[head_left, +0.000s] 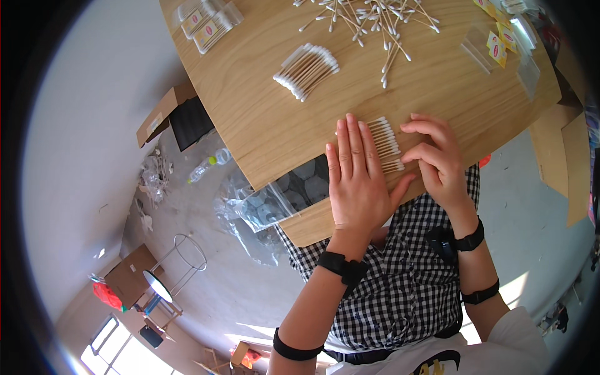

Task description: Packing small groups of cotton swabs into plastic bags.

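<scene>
A flat row of cotton swabs (385, 142) lies on the wooden table near its front edge, sticks side by side. My left hand (359, 178) rests flat over the row's left part, fingers straight and mostly together, hiding the swabs' other ends. Close to the white tips at the right side of the row, my right hand (437, 156) has its fingers bent and apart; whether a fingertip touches a swab I cannot tell. Farther off, a lined-up bundle of swabs (306, 70) lies on the bare wood. Loose swabs (378, 19) are heaped crosswise at the table's far side.
Small clear packs with yellow-and-red labels (206, 28) sit at the far left corner. Yellow cards (498, 49) and clear plastic sleeves (528, 75) lie at the far right. A cardboard box (559, 156) stands beyond the right edge. Plastic film (259, 212) hangs by a table cutout.
</scene>
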